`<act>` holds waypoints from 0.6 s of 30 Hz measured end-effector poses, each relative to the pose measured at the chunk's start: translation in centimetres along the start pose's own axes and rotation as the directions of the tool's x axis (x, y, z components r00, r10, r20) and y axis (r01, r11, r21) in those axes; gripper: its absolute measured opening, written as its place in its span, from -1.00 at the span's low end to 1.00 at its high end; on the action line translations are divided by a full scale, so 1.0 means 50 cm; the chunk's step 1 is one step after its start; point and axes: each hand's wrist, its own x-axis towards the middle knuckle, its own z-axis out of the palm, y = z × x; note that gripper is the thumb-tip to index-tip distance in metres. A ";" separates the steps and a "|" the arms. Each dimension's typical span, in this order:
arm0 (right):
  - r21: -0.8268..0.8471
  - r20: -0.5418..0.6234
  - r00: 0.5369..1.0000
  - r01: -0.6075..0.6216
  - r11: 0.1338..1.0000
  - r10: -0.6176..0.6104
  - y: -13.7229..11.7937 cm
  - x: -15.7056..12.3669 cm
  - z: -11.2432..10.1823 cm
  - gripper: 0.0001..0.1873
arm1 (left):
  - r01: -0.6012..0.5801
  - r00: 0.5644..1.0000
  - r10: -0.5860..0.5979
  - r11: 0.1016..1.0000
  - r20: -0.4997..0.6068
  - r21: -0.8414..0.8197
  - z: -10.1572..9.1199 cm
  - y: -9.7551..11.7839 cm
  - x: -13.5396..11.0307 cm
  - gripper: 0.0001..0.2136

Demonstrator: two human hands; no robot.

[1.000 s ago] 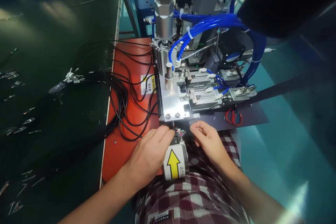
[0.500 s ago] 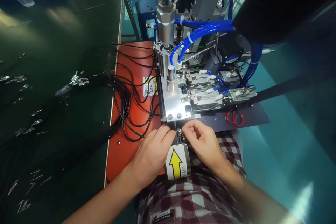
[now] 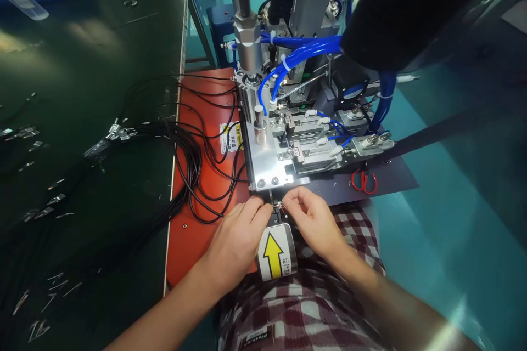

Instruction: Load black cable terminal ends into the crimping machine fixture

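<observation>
My left hand (image 3: 236,238) is closed in a pinch at the front end of the machine's track, and a black cable (image 3: 209,219) runs in under its fingers. Facing it, my right hand (image 3: 315,222) pinches by thumb and forefinger at thin wires (image 3: 283,208), where a bit of red shows. Between the fingertips lies a small metallic piece, too small to name. Just in front is a white label plate (image 3: 263,263) with a yellow arrow. The bench machine (image 3: 263,162), with its steel plate and cylinder, stands right beyond both hands.
Coiled black cables (image 3: 191,159) lie over the red base plate (image 3: 181,252) at left. Small metal connectors (image 3: 117,131) are scattered on the dark green table (image 3: 123,55). Red-handled scissors (image 3: 364,182) rest on the grey plate at right. Blue air hoses (image 3: 304,55) arch above the machine.
The view has shifted a little, so the machine sits slightly further left. Both hands keep their pinch at the same spot, with only slight finger movement.
</observation>
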 end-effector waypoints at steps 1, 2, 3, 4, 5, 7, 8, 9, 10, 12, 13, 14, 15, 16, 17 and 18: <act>0.064 0.017 0.999 -0.049 0.997 0.048 0.002 0.002 0.001 -0.80 | 0.000 1.000 0.000 1.000 0.000 0.000 -0.001 0.000 0.001 -0.77; 0.144 0.046 0.993 -0.110 0.983 0.104 0.003 0.005 0.003 -0.78 | 0.001 1.000 -0.001 1.000 0.002 -0.001 -0.002 0.001 0.001 -0.77; 0.220 0.083 0.984 -0.171 0.960 0.156 0.004 0.009 0.004 -0.76 | 0.006 1.000 -0.006 1.000 0.008 -0.003 -0.003 0.002 0.002 -0.78; 0.284 0.122 0.973 -0.221 0.933 0.193 0.004 0.014 0.004 -0.75 | 0.012 1.000 -0.012 1.000 0.015 -0.004 -0.004 0.002 0.003 -0.78; 0.332 0.163 0.963 -0.259 0.907 0.215 0.004 0.020 0.004 -0.73 | 0.017 1.000 -0.017 1.000 0.022 -0.003 -0.005 0.003 0.004 -0.78; 0.382 0.231 0.946 -0.305 0.872 0.229 0.004 0.031 0.000 -0.69 | 0.021 0.999 -0.021 1.000 0.032 0.005 -0.006 0.003 0.004 -0.78; 0.383 0.251 0.941 -0.313 0.869 0.228 0.004 0.034 -0.003 -0.67 | 0.020 0.999 -0.020 1.000 0.037 0.012 -0.007 0.003 0.004 -0.77; 0.377 0.256 0.940 -0.311 0.872 0.224 0.005 0.036 -0.006 -0.64 | 0.019 0.999 -0.019 1.000 0.037 0.022 -0.007 0.003 0.003 -0.75; 0.374 0.252 0.942 -0.306 0.876 0.221 0.007 0.035 -0.009 -0.62 | 0.017 0.999 -0.018 0.999 0.034 0.032 -0.006 0.003 0.003 -0.73; 0.370 0.207 0.954 -0.281 0.886 0.216 0.012 0.024 -0.012 -0.62 | 0.017 1.000 -0.018 0.999 0.024 0.048 -0.006 0.003 0.001 -0.71; 0.366 0.169 0.962 -0.262 0.893 0.213 0.014 0.015 -0.011 -0.63 | 0.017 1.000 -0.018 0.998 0.020 0.052 -0.006 0.003 0.001 -0.71; 0.358 0.129 0.970 -0.240 0.902 0.207 0.016 0.005 -0.009 -0.65 | 0.019 1.000 -0.020 0.998 0.019 0.053 -0.006 0.004 0.000 -0.72; 0.344 0.093 0.976 -0.218 0.913 0.198 0.016 -0.006 -0.006 -0.65 | 0.024 0.999 -0.025 0.998 0.021 0.052 -0.006 0.005 0.001 -0.72; 0.325 0.065 0.981 -0.194 0.925 0.183 0.015 -0.016 -0.001 -0.65 | 0.031 0.999 -0.033 0.998 0.025 0.052 -0.005 0.005 0.001 -0.72; 0.310 0.048 0.985 -0.173 0.935 0.167 0.012 -0.024 0.004 -0.65 | 0.038 0.999 -0.040 0.998 0.024 0.055 -0.005 0.006 0.001 -0.72; 0.296 0.036 0.987 -0.157 0.942 0.153 0.009 -0.030 0.009 -0.65 | 0.045 0.999 -0.047 0.997 0.022 0.061 -0.005 0.007 0.001 -0.72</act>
